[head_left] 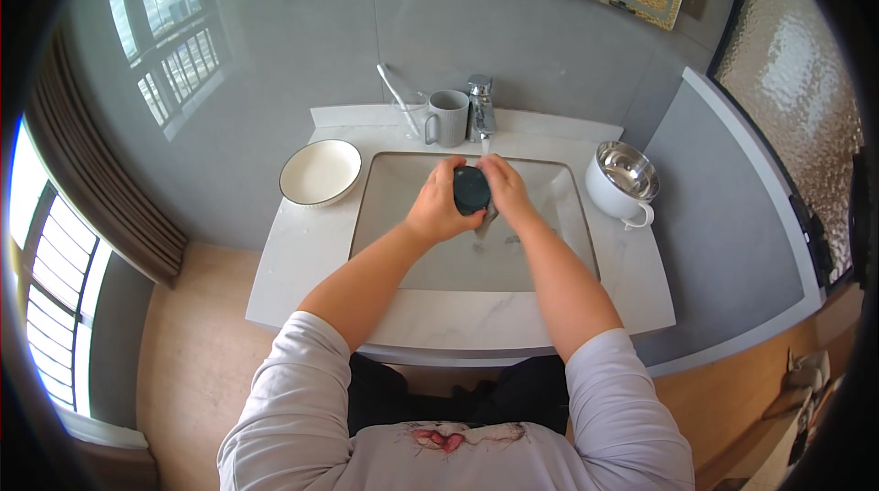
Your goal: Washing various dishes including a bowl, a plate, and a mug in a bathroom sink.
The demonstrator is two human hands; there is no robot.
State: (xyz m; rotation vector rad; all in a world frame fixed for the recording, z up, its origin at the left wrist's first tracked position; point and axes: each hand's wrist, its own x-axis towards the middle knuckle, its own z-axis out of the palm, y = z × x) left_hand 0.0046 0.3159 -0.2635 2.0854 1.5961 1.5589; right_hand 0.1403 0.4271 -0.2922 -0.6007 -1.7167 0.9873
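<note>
Over the sink basin (421,258), below the running faucet (482,108), I hold a dark green round cup-like thing (472,190) with its flat round face toward me. My left hand (434,205) is wrapped round its left side, thumb at the lower edge. Against its right side is my right hand (506,189), fingers bent in. A greyish, cloth-like piece (489,219) hangs below between the hands; its upper part is hidden. Water and small dark reflections or bits show in the basin.
A cream bowl (320,172) with a dark rim stands left of the basin. To the right is a white mug (612,198) with a metal bowl (628,169) on top. Behind stand a grey mug (448,118) and a clear cup with a white toothbrush (397,97).
</note>
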